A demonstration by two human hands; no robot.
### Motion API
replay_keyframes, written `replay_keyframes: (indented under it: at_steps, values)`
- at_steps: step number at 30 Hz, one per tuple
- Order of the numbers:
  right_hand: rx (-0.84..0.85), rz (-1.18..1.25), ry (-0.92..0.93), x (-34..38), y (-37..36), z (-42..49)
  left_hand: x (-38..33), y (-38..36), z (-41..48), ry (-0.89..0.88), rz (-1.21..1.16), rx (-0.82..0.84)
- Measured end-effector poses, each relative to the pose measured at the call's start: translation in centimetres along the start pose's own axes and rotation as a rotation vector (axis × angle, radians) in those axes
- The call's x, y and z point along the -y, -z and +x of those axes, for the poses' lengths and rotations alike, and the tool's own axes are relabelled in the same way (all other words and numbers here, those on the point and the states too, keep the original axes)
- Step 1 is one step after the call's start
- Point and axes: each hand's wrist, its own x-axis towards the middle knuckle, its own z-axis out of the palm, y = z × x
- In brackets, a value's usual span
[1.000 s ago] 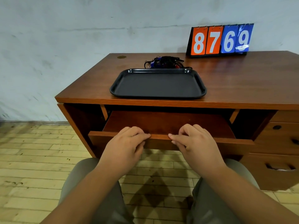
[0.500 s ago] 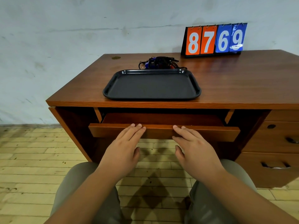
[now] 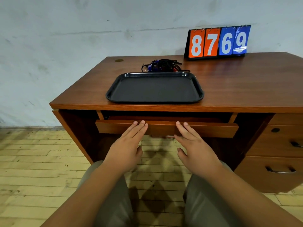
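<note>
A wide wooden drawer (image 3: 213,129) under the desk top sticks out only a little, with a thin strip of its inside showing. My left hand (image 3: 127,145) and my right hand (image 3: 195,146) lie flat with straight fingers, fingertips pressing the drawer's front panel near its middle. An empty black tray (image 3: 155,99) sits on the wooden desk (image 3: 246,86) just above the drawer. Behind the tray lies a tangled pile of dark, blue and red keyrings or lanyards (image 3: 161,65).
A flip scoreboard reading 8769 (image 3: 218,41) stands at the desk's back edge against the wall. A stack of side drawers with dark handles (image 3: 281,170) is at the right. My knees are below the hands, above a yellow wooden floor (image 3: 32,161).
The drawer has slid inward from well pulled out to nearly closed. My fingers went from curled over its front edge to straight, pushing on the panel.
</note>
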Motion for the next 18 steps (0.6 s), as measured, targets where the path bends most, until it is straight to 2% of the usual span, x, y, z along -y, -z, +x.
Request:
replay_keyframes:
  at_steps: [11, 18]
  values:
    - [0.093, 0.042, 0.03, -0.3, 0.9, 1.3, 1.2, 0.2, 1.4, -0.008, -0.064, 0.074]
    - [0.159, 0.183, 0.106, 1.8, 5.2, 1.6, 0.8, 3.8, 2.0, -0.033, -0.15, 0.102]
